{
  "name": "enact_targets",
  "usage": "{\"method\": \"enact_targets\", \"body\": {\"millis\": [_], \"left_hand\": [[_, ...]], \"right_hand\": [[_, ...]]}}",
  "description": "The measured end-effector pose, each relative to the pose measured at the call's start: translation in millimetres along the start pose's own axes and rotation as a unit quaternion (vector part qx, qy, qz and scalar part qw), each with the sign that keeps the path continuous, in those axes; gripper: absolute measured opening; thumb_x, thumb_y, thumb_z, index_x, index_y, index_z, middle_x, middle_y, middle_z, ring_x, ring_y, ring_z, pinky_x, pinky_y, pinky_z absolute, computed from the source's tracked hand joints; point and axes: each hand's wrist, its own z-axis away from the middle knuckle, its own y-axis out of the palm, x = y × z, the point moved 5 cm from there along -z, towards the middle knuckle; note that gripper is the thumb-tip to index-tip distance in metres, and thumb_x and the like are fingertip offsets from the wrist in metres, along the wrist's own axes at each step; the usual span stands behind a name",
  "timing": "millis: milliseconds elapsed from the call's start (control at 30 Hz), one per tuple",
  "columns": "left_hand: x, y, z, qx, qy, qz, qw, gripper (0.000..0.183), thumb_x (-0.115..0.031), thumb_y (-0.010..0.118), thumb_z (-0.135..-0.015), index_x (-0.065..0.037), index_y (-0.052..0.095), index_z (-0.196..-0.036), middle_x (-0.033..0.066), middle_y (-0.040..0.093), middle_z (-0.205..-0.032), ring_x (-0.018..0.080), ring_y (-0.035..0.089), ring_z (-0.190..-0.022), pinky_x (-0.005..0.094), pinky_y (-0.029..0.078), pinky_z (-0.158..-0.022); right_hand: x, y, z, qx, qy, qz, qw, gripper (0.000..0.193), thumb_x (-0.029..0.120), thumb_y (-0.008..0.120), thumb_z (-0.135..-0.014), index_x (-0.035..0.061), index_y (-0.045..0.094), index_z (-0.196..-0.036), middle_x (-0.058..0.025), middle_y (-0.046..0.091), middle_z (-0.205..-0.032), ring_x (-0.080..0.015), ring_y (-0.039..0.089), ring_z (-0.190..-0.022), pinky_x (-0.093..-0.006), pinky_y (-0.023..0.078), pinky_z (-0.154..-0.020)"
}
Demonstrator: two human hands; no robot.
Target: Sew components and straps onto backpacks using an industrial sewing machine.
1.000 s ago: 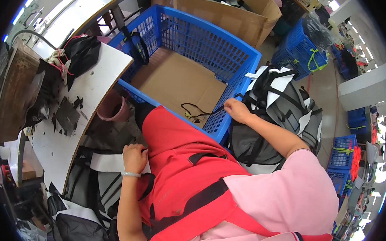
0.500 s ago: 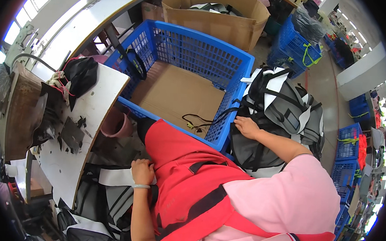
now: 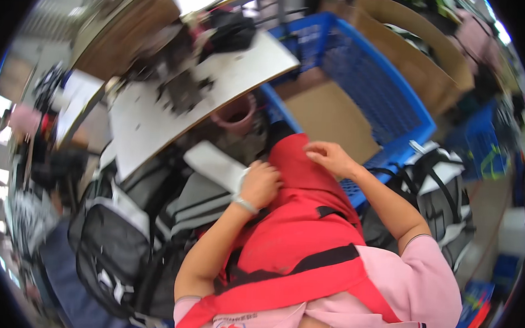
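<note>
Grey-and-black fabric bag piece, with smooth, flat white strip, lies just left of left hand, below near edge of counter. Strip's long axis slants down rightward to wrist. Left hand nearer, fingers curled by strip's end (cannot tell whether gripping). Right hand loosely bent, seemingly holding nothing, over red cloth apron, near blue latticed plastic crate.

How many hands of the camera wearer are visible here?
2: the left hand by the red apron; the right hand over the apron, near the blue plastic crate. Neither is hidden.
</note>
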Motion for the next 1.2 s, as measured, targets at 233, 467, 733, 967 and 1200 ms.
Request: {"method": "enact_targets", "body": {"millis": [233, 467, 733, 967, 1200], "left_hand": [[-70, -17, -4, 0.024, 0.043, -0.003, 0.999, 0.02, -0.012, 0.059, -0.071, -0.002, 0.069, -0.085, 0.0166, 0.065, -0.097, 0.0338, 0.059, -0.097, 0.0418, 0.046, -0.088], [3, -143, 186, -0.324, -0.306, 0.183, 0.876, 0.015, -0.003, 0.066, -0.08, -0.003, 0.065, -0.095, 0.0121, 0.064, -0.089, 0.0288, 0.063, -0.086, 0.037, 0.049, -0.079], [59, -68, 304, -0.117, -0.478, -0.12, 0.862, 0.037, -0.022, 0.074, -0.073, 0.002, 0.064, -0.098, 0.0174, 0.061, -0.107, 0.0364, 0.056, -0.101, 0.0443, 0.043, -0.09], [28, -124, 256, -0.178, -0.397, 0.116, 0.893, 0.013, -0.014, 0.062, -0.08, -0.001, 0.065, -0.081, 0.0173, 0.063, -0.075, 0.0345, 0.057, -0.071, 0.0434, 0.042, -0.066], [-36, -185, 117, -0.115, -0.253, 0.613, 0.74, 0.023, -0.015, 0.06, -0.089, 0.003, 0.062, -0.103, 0.0014, 0.062, -0.089, 0.0062, 0.055, -0.078, 0.0249, 0.048, -0.067]], "right_hand": [[94, 143, -81, 0.196, -0.134, 0.198, 0.951, 0.063, 0.026, 0.07, -0.082, -0.0014, 0.047, -0.134, -0.0241, 0.064, -0.115, -0.0305, 0.063, -0.107, -0.0366, 0.047, -0.093], [49, 72, -73, 0.099, 0.086, -0.068, 0.989, 0.032, 0.017, 0.064, -0.087, -0.0034, 0.063, -0.111, -0.0067, 0.067, -0.093, -0.0123, 0.061, -0.081, -0.0285, 0.049, -0.073], [76, 72, -60, 0.077, 0.052, -0.188, 0.978, 0.033, 0.019, 0.066, -0.087, -0.0044, 0.063, -0.11, -0.0054, 0.066, -0.092, -0.011, 0.061, -0.08, -0.0275, 0.049, -0.071], [151, -40, -2, -0.037, -0.09, -0.049, 0.994, 0.022, 0.012, 0.066, -0.086, -0.0022, 0.066, -0.102, -0.0001, 0.066, -0.088, -0.007, 0.059, -0.078, -0.0237, 0.048, -0.07], [234, -83, 16, -0.081, -0.175, 0.119, 0.974, 0.02, 0.012, 0.062, -0.089, -0.0004, 0.064, -0.105, -0.0034, 0.061, -0.091, -0.0088, 0.055, -0.087, -0.0233, 0.044, -0.081]]}}
